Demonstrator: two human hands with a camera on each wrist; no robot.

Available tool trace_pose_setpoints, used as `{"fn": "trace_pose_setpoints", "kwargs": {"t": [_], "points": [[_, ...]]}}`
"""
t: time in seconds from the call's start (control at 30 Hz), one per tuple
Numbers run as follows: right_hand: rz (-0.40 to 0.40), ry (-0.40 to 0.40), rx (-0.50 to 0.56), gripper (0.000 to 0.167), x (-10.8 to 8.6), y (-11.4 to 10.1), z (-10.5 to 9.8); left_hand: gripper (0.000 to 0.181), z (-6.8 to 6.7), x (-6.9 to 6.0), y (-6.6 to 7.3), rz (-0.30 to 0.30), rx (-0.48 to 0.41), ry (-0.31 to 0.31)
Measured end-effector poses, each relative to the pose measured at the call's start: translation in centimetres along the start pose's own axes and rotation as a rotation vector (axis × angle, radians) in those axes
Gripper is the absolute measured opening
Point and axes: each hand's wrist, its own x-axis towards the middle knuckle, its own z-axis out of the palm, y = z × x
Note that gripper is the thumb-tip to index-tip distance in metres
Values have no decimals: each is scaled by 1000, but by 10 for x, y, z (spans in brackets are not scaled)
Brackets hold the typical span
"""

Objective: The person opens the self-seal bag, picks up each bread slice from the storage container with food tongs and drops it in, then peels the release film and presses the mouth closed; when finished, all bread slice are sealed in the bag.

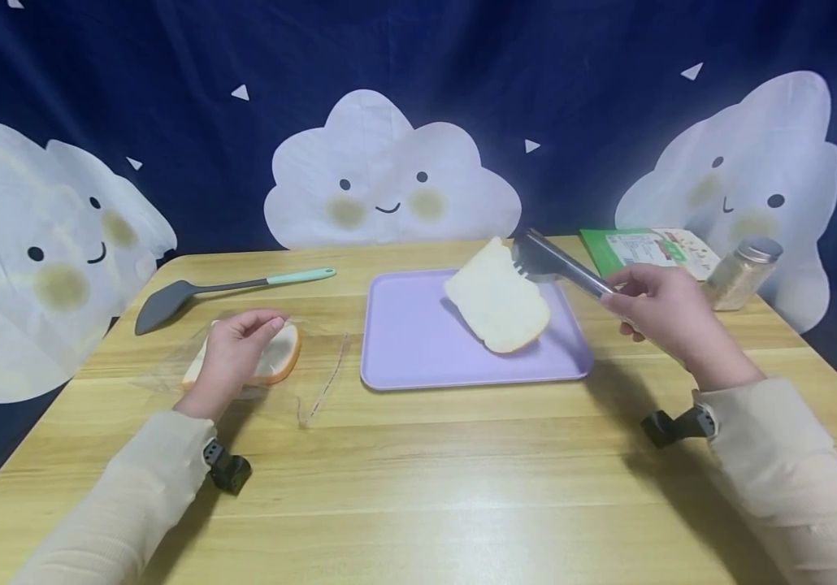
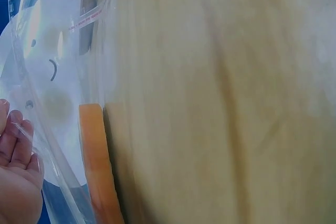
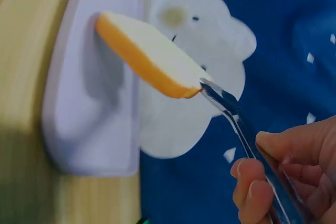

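Holding metal tongs (image 1: 563,264), the person's right hand (image 1: 670,313) reaches over the right part of the wooden counter (image 1: 418,471) in the head view, its grip closed around the handle. The tongs' tips clasp the right edge of a white bread slice (image 1: 499,301), which is tilted over the right half of a lilac tray (image 1: 404,341). The left hand (image 1: 228,353) is above a second slice (image 1: 283,357), left of the tray; its grip is drawn together, thumb and forefinger meeting on a clear bag (image 1: 322,345) that spreads about that slice. Farther back on the left lies a grey spatula (image 1: 231,286) with a mint handle. A green and white packet (image 1: 641,248) lies behind the tray's right end, near a lidded jar (image 1: 743,272) of pale contents. A navy backdrop (image 1: 565,49) with smiling clouds hangs behind.

In the left wrist view the left hand shows at the left edge, fingers bent beside the transparent film; the thumb is mostly cut off. The second slice's orange crust is close by, film rising next to it, with the bag's narrow printed strip above.

In the right wrist view the right hand's thumb and fingers wrap the tongs, whose tips bite one edge of the first slice. That slice slants, crust side showing, its other end over the tray; whether it touches cannot be told.
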Motion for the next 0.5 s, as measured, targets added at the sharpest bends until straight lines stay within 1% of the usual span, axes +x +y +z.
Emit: {"fn": "trace_pose_setpoints", "kwargs": {"t": [0.13, 0.27, 0.5], "points": [[-77, 25, -88, 25, -5, -17, 4, 36, 0, 0, 0, -7, -7, 4], [-170, 57, -143, 21, -13, -31, 10, 37, 0, -1, 0, -21, -11, -4], [-428, 177, -285, 18, -25, -52, 23, 36, 0, -1, -1, -32, -30, 0]]}}
